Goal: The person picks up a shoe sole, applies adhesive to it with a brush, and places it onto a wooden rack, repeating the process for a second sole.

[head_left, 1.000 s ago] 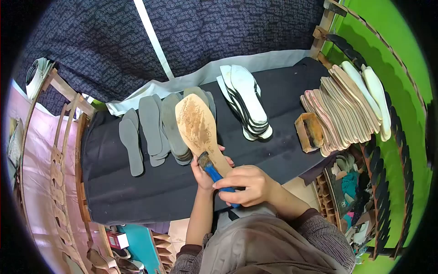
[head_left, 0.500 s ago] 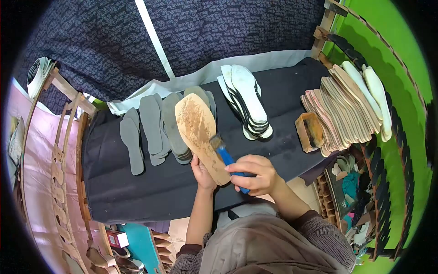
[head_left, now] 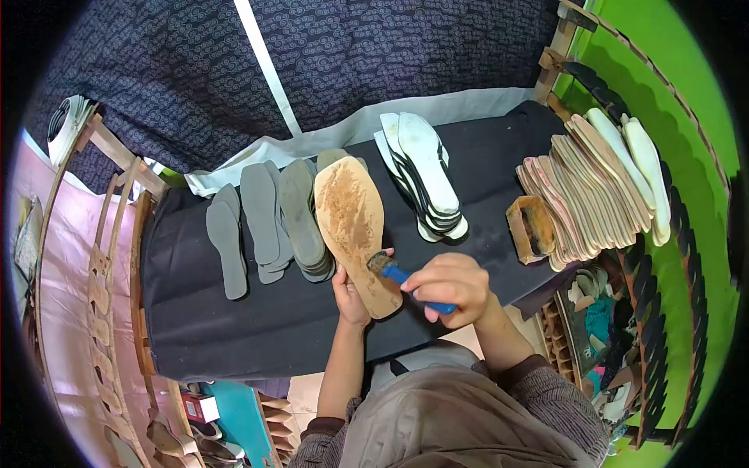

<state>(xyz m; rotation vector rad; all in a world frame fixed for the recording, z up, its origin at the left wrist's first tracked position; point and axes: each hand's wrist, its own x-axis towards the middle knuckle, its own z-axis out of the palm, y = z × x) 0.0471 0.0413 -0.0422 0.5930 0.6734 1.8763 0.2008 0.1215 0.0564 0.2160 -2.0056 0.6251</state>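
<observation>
A tan insole (head_left: pixel 349 207) with brown, wet-looking smears is held up over the black-covered table. My left hand (head_left: pixel 353 300) grips its narrow lower part from behind, the thumb at the left edge and fingertips showing on the right. In my right hand (head_left: pixel 450 287) is a brush (head_left: pixel 399 276) with a blue handle, my fingers closed round it. Its dark bristles touch the insole's surface near the right edge of the narrow middle. Behind the insole lie piles of grey soles (head_left: pixel 300 214), partly hidden by it.
White soles with black edges (head_left: pixel 425 168) are piled at the table's back middle. A wooden box (head_left: pixel 530 228), stained dark inside, stands at the right beside a row of tan insoles (head_left: pixel 593 191). Wooden racks (head_left: pixel 101 304) flank the table (head_left: pixel 234 335).
The insole has shifted slightly right and turned more upright. My right hand has moved right, and the brush head has gone down toward the narrow part, where brown smears now show.
</observation>
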